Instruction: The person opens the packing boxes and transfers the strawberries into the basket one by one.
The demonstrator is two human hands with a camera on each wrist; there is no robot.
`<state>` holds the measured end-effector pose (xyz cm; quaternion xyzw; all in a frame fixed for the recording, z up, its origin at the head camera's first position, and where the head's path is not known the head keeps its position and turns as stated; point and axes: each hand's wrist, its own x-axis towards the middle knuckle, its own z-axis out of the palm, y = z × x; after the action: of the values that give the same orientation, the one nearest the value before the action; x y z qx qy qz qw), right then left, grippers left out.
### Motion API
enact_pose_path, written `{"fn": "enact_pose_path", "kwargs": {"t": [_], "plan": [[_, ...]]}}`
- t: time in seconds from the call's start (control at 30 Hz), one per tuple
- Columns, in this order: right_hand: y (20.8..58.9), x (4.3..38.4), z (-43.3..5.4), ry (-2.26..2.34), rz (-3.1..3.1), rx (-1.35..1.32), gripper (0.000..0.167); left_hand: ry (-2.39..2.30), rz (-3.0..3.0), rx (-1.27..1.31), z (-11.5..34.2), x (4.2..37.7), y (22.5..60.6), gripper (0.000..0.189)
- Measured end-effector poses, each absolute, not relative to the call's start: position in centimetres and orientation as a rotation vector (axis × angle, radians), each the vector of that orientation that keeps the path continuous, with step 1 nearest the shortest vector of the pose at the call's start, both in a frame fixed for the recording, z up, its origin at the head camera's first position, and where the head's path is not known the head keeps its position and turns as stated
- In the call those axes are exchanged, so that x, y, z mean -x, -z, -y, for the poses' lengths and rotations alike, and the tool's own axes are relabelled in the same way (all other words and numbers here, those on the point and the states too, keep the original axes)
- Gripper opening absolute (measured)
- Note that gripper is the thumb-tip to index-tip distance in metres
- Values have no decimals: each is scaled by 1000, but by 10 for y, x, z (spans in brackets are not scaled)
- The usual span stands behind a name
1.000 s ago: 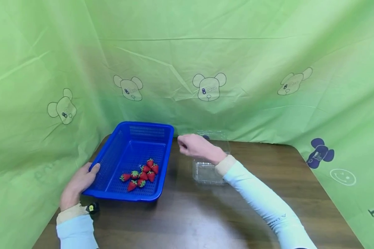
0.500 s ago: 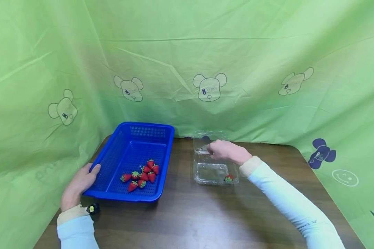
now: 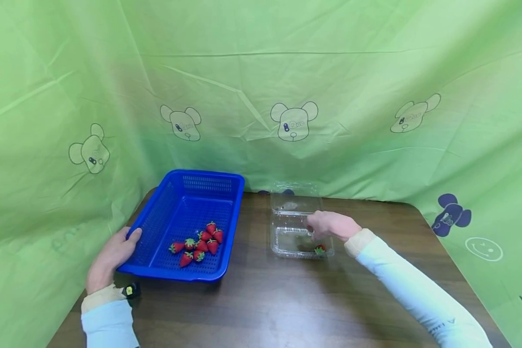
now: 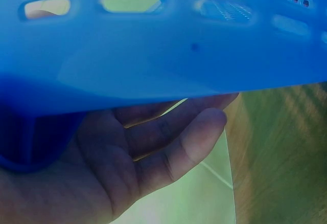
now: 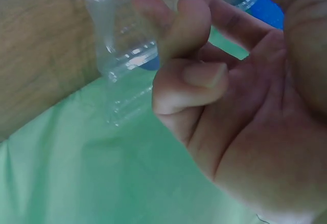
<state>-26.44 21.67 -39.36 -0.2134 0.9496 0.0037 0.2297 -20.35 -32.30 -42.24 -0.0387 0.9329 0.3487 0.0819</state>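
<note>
My left hand grips the near left corner of a blue plastic basket, thumb over the rim. In the left wrist view, its fingers lie beneath the basket. Several red strawberries with green leaves lie together on the basket floor. Over an opened clear plastic clamshell box is my right hand, reaching in from the right. One strawberry sits in the box's near right corner. The right fingers are bent; whether they hold anything is hidden.
The brown wooden table carries both containers. Green printed cloth hangs behind it and along both sides, close to the basket and the box. The box's lid leans up at the back.
My right hand has moved right from beside the basket to over the clear box, then lower and toward its near side. The box's strawberry has come into sight. My left hand stays put.
</note>
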Motion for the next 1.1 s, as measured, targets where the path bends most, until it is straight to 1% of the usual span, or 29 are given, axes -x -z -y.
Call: {"fn": "enact_pose_path", "kwargs": {"t": [0.27, 0.53, 1.1], "plan": [[402, 255, -213, -39, -2537, 544, 23, -1042, -2786, 114, 324, 202, 422, 67], [410, 253, -205, -147, -2571, 485, 25, -1051, -2771, 123, 325, 204, 423, 69], [419, 253, -196, -79, -2608, 429, 25, -1064, -2749, 116, 323, 202, 419, 70]]}}
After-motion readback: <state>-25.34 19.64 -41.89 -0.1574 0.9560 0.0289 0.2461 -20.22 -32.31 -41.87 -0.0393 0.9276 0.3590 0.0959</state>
